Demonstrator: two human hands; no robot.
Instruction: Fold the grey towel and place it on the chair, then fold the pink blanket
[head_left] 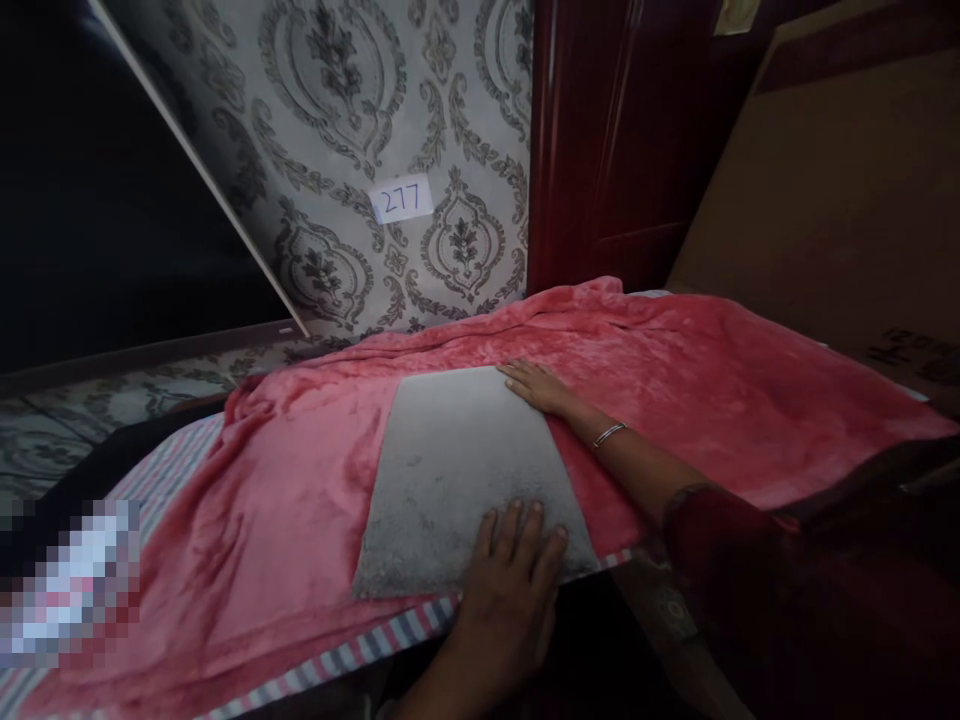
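Observation:
A grey, soft-looking piece of cloth [450, 450] lies flat on a pink plush blanket [300, 520]. It has four fairly straight edges and a nap that looks darker near me. On its near right corner rests my left hand [517, 575], fingers spread and palm down. My right hand [534, 388], reaching in from the right with a bracelet on the wrist, lies flat at the cloth's far right corner. Neither hand grips anything that I can see. Whether the cloth is folded or a single layer I cannot tell.
Beneath the blanket is a striped cloth [405, 630] along the near edge. A large dark screen [135, 200] stands at the left. Behind are patterned wallpaper with a paper marked 277 [403, 199] and a dark red door [585, 150]. A big cardboard box [840, 190] leans at the right.

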